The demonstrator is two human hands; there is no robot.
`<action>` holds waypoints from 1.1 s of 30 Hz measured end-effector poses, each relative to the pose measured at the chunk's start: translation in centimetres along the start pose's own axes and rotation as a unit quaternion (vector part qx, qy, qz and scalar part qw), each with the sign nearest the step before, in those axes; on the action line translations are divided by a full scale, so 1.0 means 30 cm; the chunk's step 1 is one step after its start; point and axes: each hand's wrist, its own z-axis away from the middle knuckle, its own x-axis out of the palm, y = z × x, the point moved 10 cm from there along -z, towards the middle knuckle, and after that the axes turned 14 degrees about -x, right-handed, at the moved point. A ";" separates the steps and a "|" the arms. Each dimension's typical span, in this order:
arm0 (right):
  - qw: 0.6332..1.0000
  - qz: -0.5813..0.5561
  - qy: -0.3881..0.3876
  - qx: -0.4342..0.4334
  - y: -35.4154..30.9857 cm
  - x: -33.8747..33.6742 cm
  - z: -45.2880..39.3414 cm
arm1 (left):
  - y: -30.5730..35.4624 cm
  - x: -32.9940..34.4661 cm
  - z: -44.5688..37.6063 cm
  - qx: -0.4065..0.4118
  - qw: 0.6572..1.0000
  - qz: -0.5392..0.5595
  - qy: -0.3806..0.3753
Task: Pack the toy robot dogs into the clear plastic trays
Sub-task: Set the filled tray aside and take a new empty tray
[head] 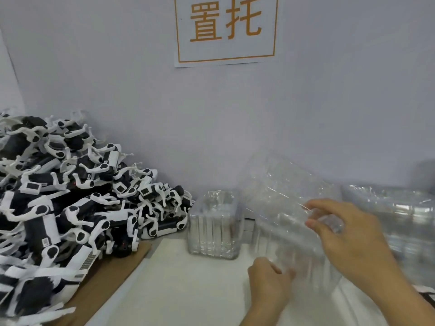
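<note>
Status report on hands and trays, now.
Left hand and right hand both grip a clear tray, tilted off the table. Toy dogs piled left, none packed. Nothing blocking.

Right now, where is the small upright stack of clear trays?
In the head view the small stack of clear trays stands mid-table against the wall, between the pile of toy robot dogs on its left and the tray held in both hands.

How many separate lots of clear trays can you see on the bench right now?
3. One tray held tilted in both hands; a small upright stack just right of the toy dog pile; a larger stack at far right, partly cut off. Trays per stack can't be counted.
</note>
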 end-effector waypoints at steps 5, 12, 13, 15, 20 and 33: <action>1.000 -0.002 0.007 -0.014 0.003 -0.009 -0.003 | 0.103 0.066 0.049 0.128 0.987 0.031 -0.093; 1.000 -0.006 -0.012 -0.015 0.000 0.007 0.005 | 0.105 0.123 0.067 0.113 0.962 0.042 -0.246; 1.000 -0.007 -0.013 -0.015 0.000 0.009 0.006 | 0.117 0.096 0.060 0.106 0.964 0.067 -0.236; 1.000 -0.012 -0.010 -0.013 -0.001 0.008 0.005 | 0.143 0.029 0.042 0.085 0.964 0.134 -0.213; 0.999 -0.038 0.014 0.001 0.005 -0.001 0.008 | 0.180 -0.169 0.006 0.007 0.883 0.430 -0.190; 0.995 -0.087 -0.005 0.043 -0.003 0.081 0.027 | 0.271 -0.368 0.060 0.121 0.836 0.508 -0.166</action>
